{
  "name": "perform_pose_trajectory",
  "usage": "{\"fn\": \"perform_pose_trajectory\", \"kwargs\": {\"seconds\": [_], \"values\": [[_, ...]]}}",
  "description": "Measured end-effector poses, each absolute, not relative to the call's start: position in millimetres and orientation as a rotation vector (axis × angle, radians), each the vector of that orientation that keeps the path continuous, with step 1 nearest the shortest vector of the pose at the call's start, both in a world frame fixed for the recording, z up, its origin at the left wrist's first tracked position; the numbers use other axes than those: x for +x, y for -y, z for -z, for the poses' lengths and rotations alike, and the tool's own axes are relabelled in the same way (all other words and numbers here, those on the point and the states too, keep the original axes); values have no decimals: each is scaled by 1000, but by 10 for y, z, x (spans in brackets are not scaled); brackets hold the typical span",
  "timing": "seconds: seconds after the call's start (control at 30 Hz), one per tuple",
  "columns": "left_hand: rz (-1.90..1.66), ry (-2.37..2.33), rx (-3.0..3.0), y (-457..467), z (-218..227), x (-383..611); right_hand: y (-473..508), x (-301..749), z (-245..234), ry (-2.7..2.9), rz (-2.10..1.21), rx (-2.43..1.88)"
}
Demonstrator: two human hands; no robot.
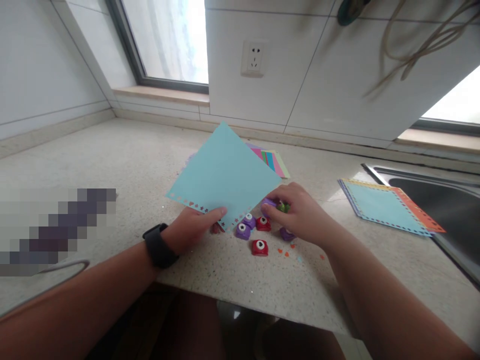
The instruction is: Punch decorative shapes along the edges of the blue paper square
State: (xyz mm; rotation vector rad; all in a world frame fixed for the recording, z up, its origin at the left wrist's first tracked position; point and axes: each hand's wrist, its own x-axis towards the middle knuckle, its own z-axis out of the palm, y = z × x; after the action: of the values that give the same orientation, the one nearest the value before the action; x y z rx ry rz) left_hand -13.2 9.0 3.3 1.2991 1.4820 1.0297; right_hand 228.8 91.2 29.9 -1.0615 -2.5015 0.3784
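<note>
My left hand, a dark watch on its wrist, pinches a light blue sheet of paper by its near corner. Small punched shapes, stars and hearts among them, run along the sheet's two near edges. By the sheet's right corner, the fingers of my right hand are closed around a purple paper punch. A green punch shows partly beneath that hand. Close by on the counter are purple punches and red punches, with star and heart marks on white buttons.
Coloured paper sheets lie behind the blue sheet. To the right, a stack of punched sheets rests beside and partly over a metal sink. Orange paper bits are scattered near the counter's front edge. A wall socket is behind.
</note>
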Motion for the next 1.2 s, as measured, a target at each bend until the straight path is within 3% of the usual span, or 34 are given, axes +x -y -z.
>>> {"fn": "perform_pose_trajectory", "kwargs": {"seconds": [0.53, 0.87, 1.2], "values": [[-1367, -1344, 1127, -143, -1, -114, -945, 2269, -197, 2753, -288, -933], [-1331, -1336, 1200, -135, -41, -104, -971, 2272, -166, 2799, -227, -954], [-1351, -1189, 910, -203, 132, -172, -970, 2311, -124, 2619, -190, -1068]]}}
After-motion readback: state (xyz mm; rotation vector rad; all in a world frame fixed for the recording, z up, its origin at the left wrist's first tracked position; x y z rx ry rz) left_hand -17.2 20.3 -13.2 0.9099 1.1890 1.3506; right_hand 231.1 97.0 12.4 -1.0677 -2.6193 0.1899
